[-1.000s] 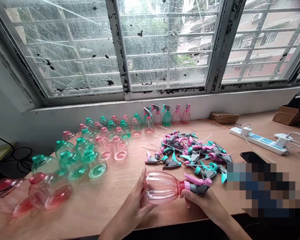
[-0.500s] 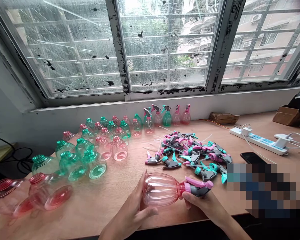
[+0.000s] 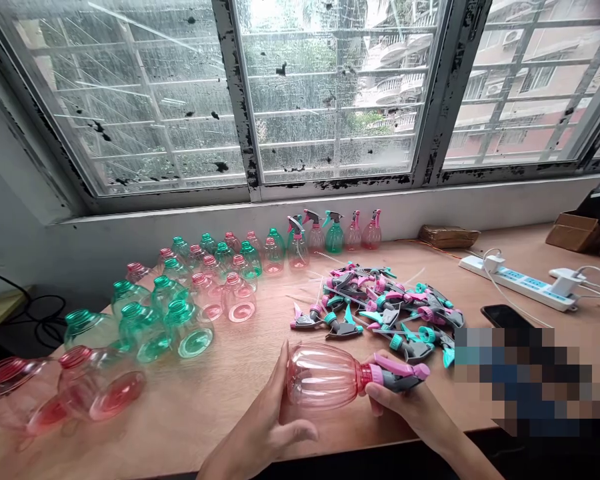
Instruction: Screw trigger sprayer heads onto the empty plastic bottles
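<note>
Head view: a blurred, pixelated block (image 3: 527, 377) covers the near right of the wooden table (image 3: 230, 393), so whatever lies there cannot be made out, and a dark phone (image 3: 503, 315) is partly cut off by it. Both forearms run out of the bottom edge. The left hand (image 3: 267, 417) is wrapped round the base of a pink bottle (image 3: 323, 375), its palm hidden behind the plastic, thumb in front and fingers closed on the far side. The right hand (image 3: 405, 403) grips the grey-and-pink spray head (image 3: 397, 373) seated on the bottle's neck, and its fingers curl under it, so their tips are out of sight. The bottle lies on its side, held just above the table near the front edge.

Bare table is open between the hands and the pile of loose spray heads (image 3: 380, 307), and to the left as far as the green bottles (image 3: 145, 320). Two pink bottles (image 3: 65, 390) lie at the near left corner, close to the edge. Finished sprayers (image 3: 335, 230) stand in a row against the wall under the window (image 3: 330, 93). A white power strip (image 3: 520, 283) and a cardboard box (image 3: 575, 230) sit far right.

The bottles are clear tinted plastic, round-bellied and ribbed lengthwise; the window frame's black paint is flaking
</note>
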`<state>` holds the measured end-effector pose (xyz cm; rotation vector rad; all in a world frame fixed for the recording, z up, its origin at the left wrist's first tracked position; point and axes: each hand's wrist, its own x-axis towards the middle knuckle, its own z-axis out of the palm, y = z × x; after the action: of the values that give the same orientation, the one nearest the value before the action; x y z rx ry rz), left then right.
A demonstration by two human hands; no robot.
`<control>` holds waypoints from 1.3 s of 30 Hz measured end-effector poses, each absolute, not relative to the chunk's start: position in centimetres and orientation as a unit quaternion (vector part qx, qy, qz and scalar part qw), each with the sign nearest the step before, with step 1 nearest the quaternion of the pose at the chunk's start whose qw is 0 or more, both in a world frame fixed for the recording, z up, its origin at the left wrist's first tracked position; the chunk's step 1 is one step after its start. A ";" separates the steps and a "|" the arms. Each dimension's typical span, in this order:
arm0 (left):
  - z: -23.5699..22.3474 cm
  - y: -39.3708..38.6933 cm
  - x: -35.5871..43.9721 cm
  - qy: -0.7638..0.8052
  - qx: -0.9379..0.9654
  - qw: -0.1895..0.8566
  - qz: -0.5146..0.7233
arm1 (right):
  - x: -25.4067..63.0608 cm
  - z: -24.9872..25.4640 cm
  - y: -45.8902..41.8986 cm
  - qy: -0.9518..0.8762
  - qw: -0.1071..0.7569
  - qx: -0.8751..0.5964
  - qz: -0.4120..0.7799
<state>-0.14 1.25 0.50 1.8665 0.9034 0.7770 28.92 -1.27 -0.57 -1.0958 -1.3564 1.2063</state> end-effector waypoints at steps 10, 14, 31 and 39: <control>2.0 1.0 0.6 0.387 0.745 0.456 0.295 | 28.9 -0.6 -1.4 -0.546 0.499 -0.465 0.488; 1.5 1.0 0.6 0.381 0.735 0.474 0.301 | 28.9 -0.5 -1.4 -0.550 0.495 -0.463 0.488; 1.1 1.2 0.4 0.372 0.801 0.364 0.295 | 28.6 -0.4 -1.5 -0.508 0.542 -0.420 0.522; 1.9 0.9 0.4 0.384 0.749 0.448 0.301 | 28.8 -0.8 -1.2 -0.561 0.493 -0.434 0.504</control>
<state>0.43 0.85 1.93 1.8534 0.9507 0.7454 28.83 -1.17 -0.79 -1.0537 -1.3602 1.2217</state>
